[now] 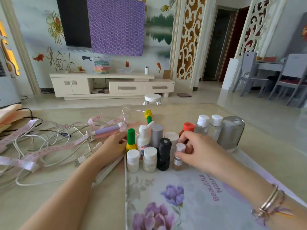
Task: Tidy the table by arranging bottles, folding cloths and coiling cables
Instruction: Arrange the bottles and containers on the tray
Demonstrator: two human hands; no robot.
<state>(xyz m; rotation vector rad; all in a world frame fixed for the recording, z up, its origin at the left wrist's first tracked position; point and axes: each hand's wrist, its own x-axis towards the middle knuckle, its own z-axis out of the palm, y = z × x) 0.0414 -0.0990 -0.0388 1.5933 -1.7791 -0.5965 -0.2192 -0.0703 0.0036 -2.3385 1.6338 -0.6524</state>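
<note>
Head view: right hand [197, 151] pinched a small vial [179, 156], left hand [114, 145] lay flat beside the bottles [149, 146]; crowding risked toppling neighbours.

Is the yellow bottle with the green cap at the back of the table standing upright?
No, the yellow bottle lies on its side behind the upright cluster, beyond the grey-capped bottle.

Two hands, left [114, 145] and right [199, 152]. Thirteen bottles [150, 159] or so, twelve upright and one lying [148, 116], though the hand may hide more. One flowered cloth [182, 205]. One tape measure [49, 149]. Cables [54, 163] too tangled to count.
</note>
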